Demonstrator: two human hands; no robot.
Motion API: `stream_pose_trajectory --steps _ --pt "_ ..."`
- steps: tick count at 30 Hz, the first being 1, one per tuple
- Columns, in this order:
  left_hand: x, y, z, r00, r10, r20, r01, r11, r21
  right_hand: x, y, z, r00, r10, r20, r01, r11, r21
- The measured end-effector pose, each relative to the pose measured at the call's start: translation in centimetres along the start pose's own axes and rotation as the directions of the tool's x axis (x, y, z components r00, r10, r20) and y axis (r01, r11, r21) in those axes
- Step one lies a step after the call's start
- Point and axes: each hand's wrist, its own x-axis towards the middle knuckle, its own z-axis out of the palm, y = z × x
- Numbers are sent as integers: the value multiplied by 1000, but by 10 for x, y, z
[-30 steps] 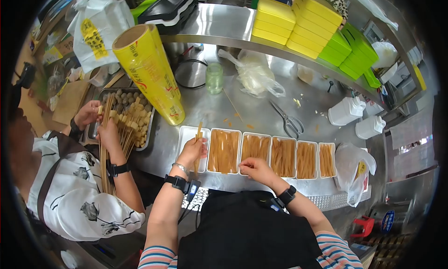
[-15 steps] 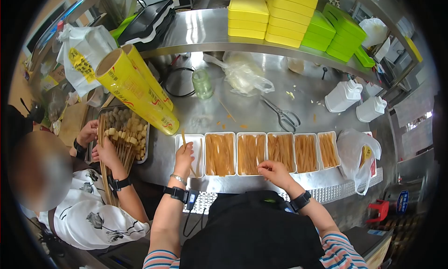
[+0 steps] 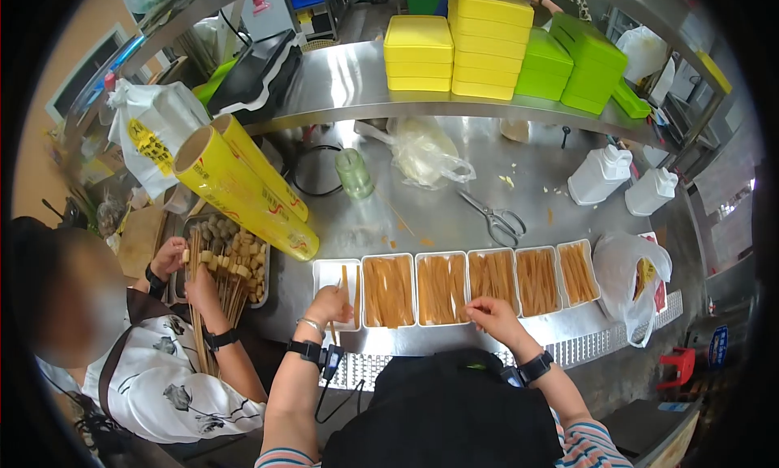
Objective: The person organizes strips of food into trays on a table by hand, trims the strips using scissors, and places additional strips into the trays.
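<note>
A row of white trays lies along the front of the steel table. My left hand (image 3: 329, 306) is over the leftmost white tray (image 3: 324, 272), its fingers closed on a flat brown strip (image 3: 345, 276). The strip's lower end sticks out below my hand. The trays to the right hold similar brown strips (image 3: 387, 289), laid side by side. My right hand (image 3: 495, 319) is pinched at the near edge of the tray of strips (image 3: 492, 275) fourth from the left. What its fingertips hold, if anything, is too small to make out.
Scissors (image 3: 497, 222), a glass jar (image 3: 354, 174) and a plastic bag (image 3: 423, 156) lie behind the trays. Yellow film rolls (image 3: 247, 194) lean at left, beside a co-worker's hands (image 3: 200, 288) holding skewers. White jugs (image 3: 599, 176) and another bag (image 3: 626, 261) stand right. Yellow boxes (image 3: 492, 50) fill the shelf.
My left hand has lowered from above the leftmost tray and turned palm down with the strip. My right hand remains pinched near the same trays. The camera view has shifted slightly.
</note>
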Motion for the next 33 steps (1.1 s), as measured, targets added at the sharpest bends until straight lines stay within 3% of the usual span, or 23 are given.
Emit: stream_pose_trajectory --steps 2,4,6,12,14,15,18,19,22,24,26,28,31,32,33 --pt "-5 -3 0 991 54 -121 -36 988 149 -3 3 -1 1000 12 -13 -11 996 86" --pt "-4 0 -6 990 67 -126 -41 980 194 -2 4 -4 1000 27 -13 -25 994 108" --pt "-4 5 -9 976 140 -165 -160 981 -112 -4 6 -5 1000 22 -5 -21 997 76" --pt "35 -1 -7 922 264 -283 -282 959 -23 -8 7 -1 1000 24 -12 -23 997 77" --pt "48 -15 -8 671 567 -477 -428 822 375 -12 7 -4 998 48 -41 -45 996 73" --pt "51 -25 -11 627 600 -497 -447 800 401 -14 8 -4 996 63 -64 -59 996 70" --pt "27 -32 -10 713 586 -385 -335 768 546 -18 14 -6 991 98 -95 -92 994 58" --pt "5 -18 0 807 497 -320 -251 778 576 -18 16 -5 990 102 -99 -96 994 59" --pt "-3 -23 21 744 577 -338 -285 730 621 -17 23 -1 982 142 -126 -133 988 76" --pt "-12 -17 31 753 572 -325 -307 742 595 -15 27 4 988 76 -132 -62 992 111" --pt "-21 -14 37 719 604 -343 -246 683 688 -15 27 9 987 77 -138 -65 994 92" --pt "-21 -18 37 714 594 -370 -238 704 669 -17 28 13 986 80 -144 -69 995 76" --pt "-22 -15 34 699 646 -305 -353 684 638 -20 30 15 982 95 -161 -95 995 3" --pt "-5 -26 33 646 720 -253 -401 602 691 -24 32 15 979 100 -175 -108 993 -39" --pt "4 -31 31 703 686 -185 -423 613 668 -26 40 16 974 58 -217 -72 996 -55"
